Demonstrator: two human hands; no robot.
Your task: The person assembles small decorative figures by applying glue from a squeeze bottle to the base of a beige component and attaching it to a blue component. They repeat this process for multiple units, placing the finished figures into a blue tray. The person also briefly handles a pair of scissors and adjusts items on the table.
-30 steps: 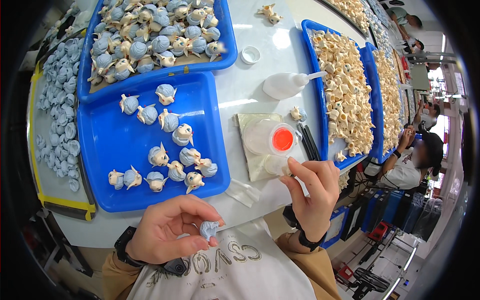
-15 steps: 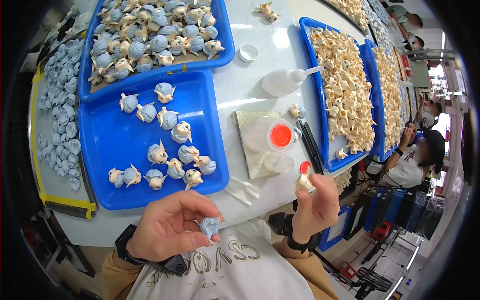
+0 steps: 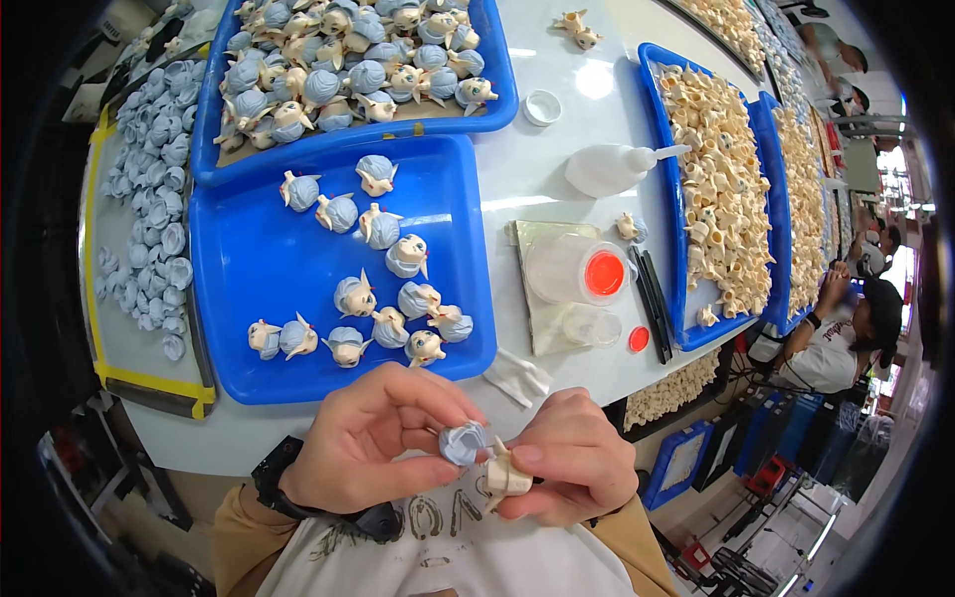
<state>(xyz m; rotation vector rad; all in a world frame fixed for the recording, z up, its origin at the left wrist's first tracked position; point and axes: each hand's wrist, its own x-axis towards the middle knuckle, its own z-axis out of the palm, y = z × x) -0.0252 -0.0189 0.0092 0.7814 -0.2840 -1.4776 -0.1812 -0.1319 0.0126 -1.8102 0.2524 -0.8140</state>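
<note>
Between thumb and fingers, my left hand (image 3: 373, 438) pinches a blue-grey doll hair piece (image 3: 463, 444), its hollow side showing. Close beside it, my right hand (image 3: 582, 458) grips a cream doll head (image 3: 508, 477) with pointed ears. The two parts are almost touching in front of my shirt; whether they meet, I cannot tell. Just beyond my hands is a blue tray (image 3: 254, 261) with several doll heads wearing blue-grey hair. A white cloth scrap (image 3: 517, 378) lies on the table near my right hand.
Farther back stands a fuller blue tray (image 3: 494, 117) of haired heads. Loose hair pieces (image 3: 159, 229) lie at the left. On the right are a white squeeze bottle (image 3: 609, 169), a plastic jar (image 3: 557, 269), a red disc (image 3: 638, 339), black pens (image 3: 652, 303) and a tray of cream heads (image 3: 716, 189).
My right hand has come left and down from beside the red disc, bringing the cream head up to the hair piece in my left hand. The whole view has shifted slightly.
</note>
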